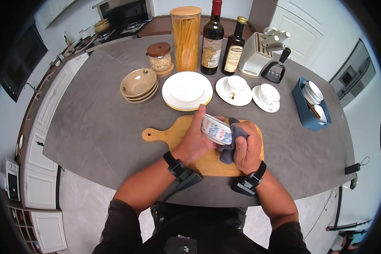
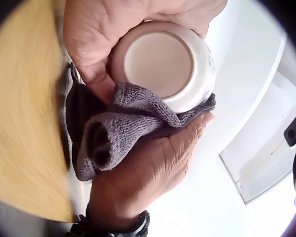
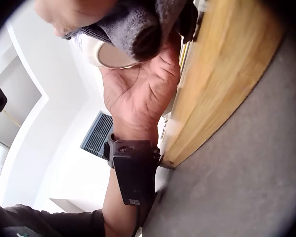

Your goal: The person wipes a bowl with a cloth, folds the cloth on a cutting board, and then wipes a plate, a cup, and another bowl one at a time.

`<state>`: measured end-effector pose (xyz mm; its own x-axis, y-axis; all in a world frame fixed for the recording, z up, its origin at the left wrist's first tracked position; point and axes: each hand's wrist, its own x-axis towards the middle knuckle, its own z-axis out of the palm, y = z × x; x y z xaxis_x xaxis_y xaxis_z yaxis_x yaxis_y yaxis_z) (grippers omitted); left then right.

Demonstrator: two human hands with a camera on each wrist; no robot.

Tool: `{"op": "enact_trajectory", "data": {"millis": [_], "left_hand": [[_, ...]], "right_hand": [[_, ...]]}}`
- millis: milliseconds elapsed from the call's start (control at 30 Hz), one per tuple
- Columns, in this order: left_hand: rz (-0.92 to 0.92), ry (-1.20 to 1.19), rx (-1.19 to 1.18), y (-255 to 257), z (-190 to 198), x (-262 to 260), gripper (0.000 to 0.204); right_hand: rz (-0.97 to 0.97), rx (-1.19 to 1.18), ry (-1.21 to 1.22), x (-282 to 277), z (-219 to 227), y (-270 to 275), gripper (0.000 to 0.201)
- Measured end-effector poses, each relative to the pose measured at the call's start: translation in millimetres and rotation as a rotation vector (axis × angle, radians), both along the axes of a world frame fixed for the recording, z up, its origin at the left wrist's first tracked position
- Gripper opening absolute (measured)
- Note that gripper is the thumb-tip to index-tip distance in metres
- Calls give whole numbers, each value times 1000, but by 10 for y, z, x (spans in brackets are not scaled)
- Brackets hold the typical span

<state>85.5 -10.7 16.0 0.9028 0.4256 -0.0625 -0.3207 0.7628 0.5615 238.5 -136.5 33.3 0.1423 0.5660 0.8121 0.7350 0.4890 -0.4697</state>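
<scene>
Over the wooden cutting board [image 1: 216,167], my left hand [image 1: 197,143] grips a small white bowl [image 1: 215,129] with a blue and red pattern. The bowl is tipped on its side, and its round foot [image 2: 159,65] faces the left wrist camera. My right hand [image 1: 250,146] holds a bunched dark grey cloth [image 1: 227,155] against the bowl's rim and outer wall. In the left wrist view, folds of the cloth lie between the right thumb and the bowl. The bowl's inside is hidden.
Beyond the board stand stacked brown bowls [image 1: 138,84], white plates [image 1: 187,90] and two cups on saucers [image 1: 236,89]. Behind them are a pasta jar [image 1: 186,40], bottles [image 1: 211,46] and a knife block [image 1: 255,55]. A blue basket [image 1: 307,113] with dishes sits at the right.
</scene>
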Motion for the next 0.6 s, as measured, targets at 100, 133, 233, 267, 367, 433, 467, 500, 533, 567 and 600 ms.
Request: {"op": "enact_trajectory", "data": {"millis": [100,133,233,267,367,433,467,500,533,567,600], "left_hand": [[-162,-113,-125,41,13,-6,74],[-185,-122,-120,60,-26,-1,73],[124,129,162,-29,-125,55,73],[129,129,161,-22,-141,39,73],[166,230,366,-30,-62,18,74],[59,76,185,14,-79,16,73],[59,76,186,20,-85,9,73],[-37,-27,15,9,-37,9,75],[-134,-128,-157,-3,3,15,77],[-135,-128,-157,3,34,10,77],[-167,-128,-148,21,62,-4,78]], "right_hand": [[17,-26,79,-13,-37,-27,29],[14,-25,82,2,-71,-22,29],[3,-68,150,64,-144,-13,29],[6,-109,139,64,-150,-25,29],[-16,-122,48,59,-63,-49,29],[-29,-91,-32,30,-13,-25,29],[-1,-46,11,5,-3,-10,29],[22,-1,53,-1,2,-9,28],[17,-1,53,11,-14,-29,28],[14,-33,85,24,-49,-47,28],[12,-64,118,35,-88,-53,27]]}}
